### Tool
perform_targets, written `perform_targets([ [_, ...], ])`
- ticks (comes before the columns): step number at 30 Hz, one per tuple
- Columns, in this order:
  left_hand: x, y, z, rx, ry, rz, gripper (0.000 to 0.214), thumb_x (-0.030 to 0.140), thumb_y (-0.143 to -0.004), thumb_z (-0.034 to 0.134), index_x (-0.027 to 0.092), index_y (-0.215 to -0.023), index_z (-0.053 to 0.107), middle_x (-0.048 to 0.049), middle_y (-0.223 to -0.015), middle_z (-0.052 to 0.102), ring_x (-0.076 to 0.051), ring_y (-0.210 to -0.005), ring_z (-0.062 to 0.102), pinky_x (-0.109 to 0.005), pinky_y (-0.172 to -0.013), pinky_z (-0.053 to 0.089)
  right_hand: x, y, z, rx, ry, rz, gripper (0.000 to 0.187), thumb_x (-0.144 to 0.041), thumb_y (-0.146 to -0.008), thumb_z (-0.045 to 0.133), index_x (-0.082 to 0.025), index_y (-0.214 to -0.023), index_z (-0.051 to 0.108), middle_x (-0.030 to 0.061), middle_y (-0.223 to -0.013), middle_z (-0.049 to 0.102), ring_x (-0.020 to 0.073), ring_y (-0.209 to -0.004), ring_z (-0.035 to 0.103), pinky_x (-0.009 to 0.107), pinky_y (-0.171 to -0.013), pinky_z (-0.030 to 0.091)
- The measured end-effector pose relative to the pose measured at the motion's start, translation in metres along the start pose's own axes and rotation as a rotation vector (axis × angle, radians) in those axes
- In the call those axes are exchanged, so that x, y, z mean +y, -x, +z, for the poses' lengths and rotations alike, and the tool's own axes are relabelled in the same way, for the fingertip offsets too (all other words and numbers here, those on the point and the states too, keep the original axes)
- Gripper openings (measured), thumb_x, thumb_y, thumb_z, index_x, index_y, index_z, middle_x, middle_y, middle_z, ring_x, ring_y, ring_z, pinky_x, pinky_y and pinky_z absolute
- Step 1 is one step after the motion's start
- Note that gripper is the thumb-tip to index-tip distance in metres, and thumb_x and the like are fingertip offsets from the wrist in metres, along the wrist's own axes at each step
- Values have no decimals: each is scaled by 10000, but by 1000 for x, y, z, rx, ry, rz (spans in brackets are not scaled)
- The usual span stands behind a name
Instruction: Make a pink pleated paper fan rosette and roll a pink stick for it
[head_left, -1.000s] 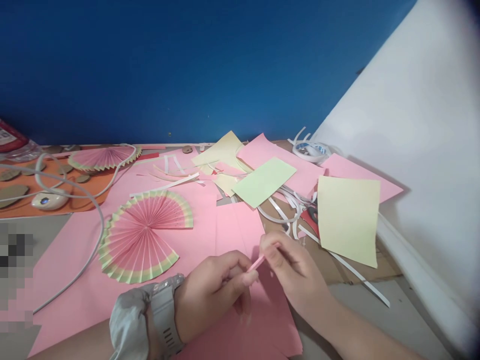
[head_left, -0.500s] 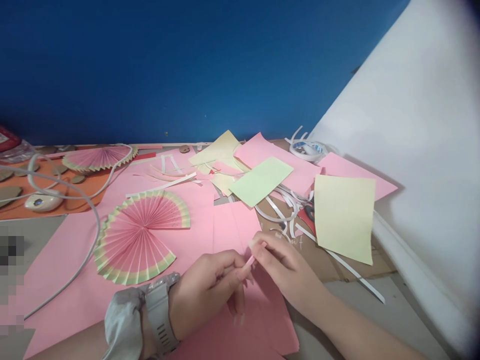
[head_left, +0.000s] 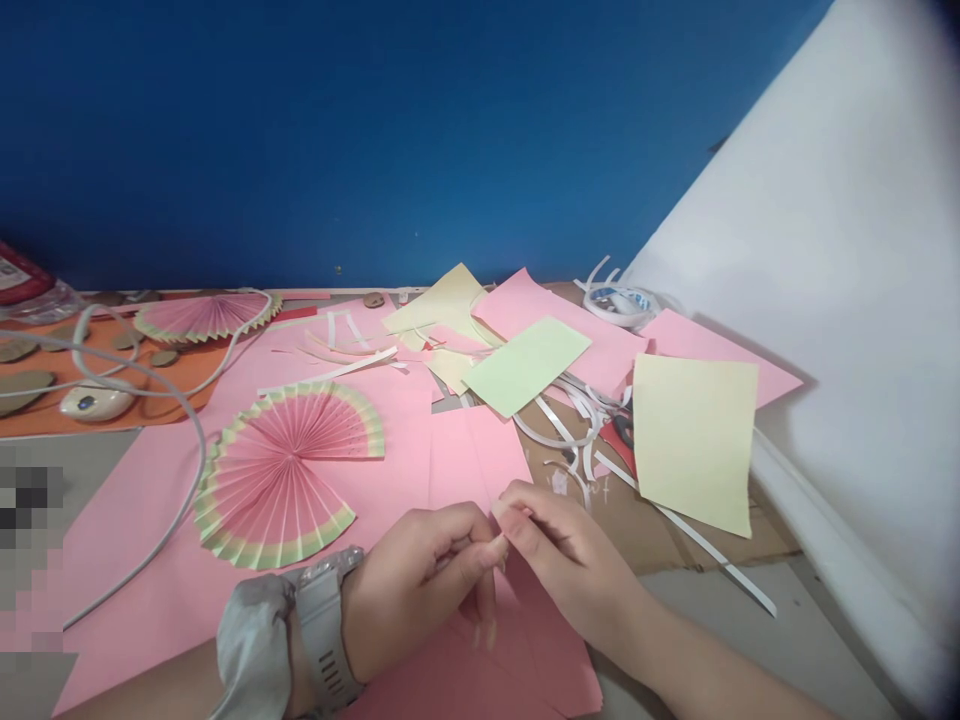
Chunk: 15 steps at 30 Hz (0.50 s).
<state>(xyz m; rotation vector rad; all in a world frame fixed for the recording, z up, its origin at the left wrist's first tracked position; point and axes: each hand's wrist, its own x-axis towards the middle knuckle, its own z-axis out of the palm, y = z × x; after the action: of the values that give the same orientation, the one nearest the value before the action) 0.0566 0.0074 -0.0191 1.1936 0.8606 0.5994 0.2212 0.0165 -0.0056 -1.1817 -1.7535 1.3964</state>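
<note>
My left hand (head_left: 424,580) and my right hand (head_left: 559,555) meet fingertip to fingertip low in the middle of the view. Both are pinched on a narrow pink paper strip, which the fingers now hide almost wholly. A grey watch (head_left: 328,615) and a grey cloth band (head_left: 255,640) circle my left wrist. Below the hands lie large pink paper sheets (head_left: 480,450). To the left rests a pleated paper fan (head_left: 289,480), pink with a yellow and green rim, spread into most of a circle.
A second pleated fan (head_left: 206,315), a cable (head_left: 201,450) and a computer mouse (head_left: 97,400) are at left. Pale green (head_left: 529,365) and yellow (head_left: 697,440) sheets, white strips (head_left: 720,560), partly covered scissors (head_left: 622,428) and a tape roll (head_left: 619,300) lie right, on cardboard (head_left: 675,545).
My hands have come closer together, the right one moving slightly down. The pink strip that showed between the fingertips is now mostly covered. The whole view has shifted a little.
</note>
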Motion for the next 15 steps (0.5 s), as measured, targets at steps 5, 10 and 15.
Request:
perform_targets([
  [5,1,-2,0,32,2,14,302,409,-913,438,179,-724,489,37,-493,577,-83,-442,524,-196,-510,450,0,-2,-4,36,-17,7,315,-328,-929,407,-203,-641,440,-26,-607,511,124,-582,498,232,-573,402],
  [10,2,-3,-1,51,-7,-5,288,412,-898,466,166,-763,528,37,-494,568,-87,-446,528,-194,-505,421,0,-2,-6,49,35,11,309,-303,-925,400,-202,-634,423,-30,-609,456,122,-583,454,224,-558,373],
  [15,-6,-2,1,19,65,19,307,452,-874,489,180,-733,481,46,-463,533,-82,-420,503,-175,-467,387,-4,3,2,59,110,22,364,-357,-941,346,-213,-607,330,-39,-574,355,128,-532,398,226,-509,343],
])
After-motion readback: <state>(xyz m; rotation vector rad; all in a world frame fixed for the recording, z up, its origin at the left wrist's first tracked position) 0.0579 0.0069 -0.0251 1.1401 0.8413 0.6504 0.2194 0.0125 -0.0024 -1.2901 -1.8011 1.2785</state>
